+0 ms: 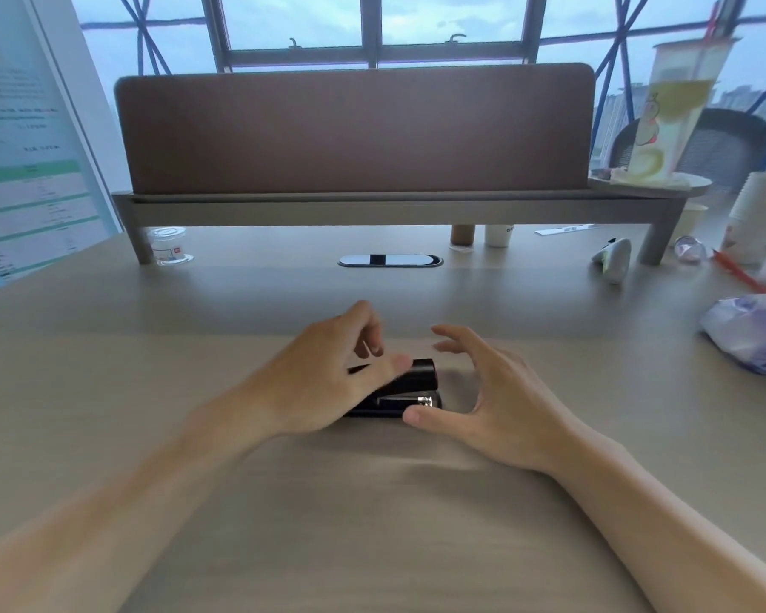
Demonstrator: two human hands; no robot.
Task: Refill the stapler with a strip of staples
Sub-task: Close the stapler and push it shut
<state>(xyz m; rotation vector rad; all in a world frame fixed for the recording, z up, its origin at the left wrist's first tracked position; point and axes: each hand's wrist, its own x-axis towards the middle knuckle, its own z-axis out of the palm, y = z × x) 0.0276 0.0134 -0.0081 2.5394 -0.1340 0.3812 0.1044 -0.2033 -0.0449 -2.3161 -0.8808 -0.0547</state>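
- Left hand lay over the black stapler on the desk, hiding its rear; grip unclear.
- Right hand hovered spread beside its front end, thumb near the base.

stapler | black, metal magazine showing | lying flat on desk

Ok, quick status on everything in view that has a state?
stapler: on the desk, top arm slightly raised
left hand: resting on the stapler's top
right hand: open, thumb at the stapler's front
drink cup: upright, partly full
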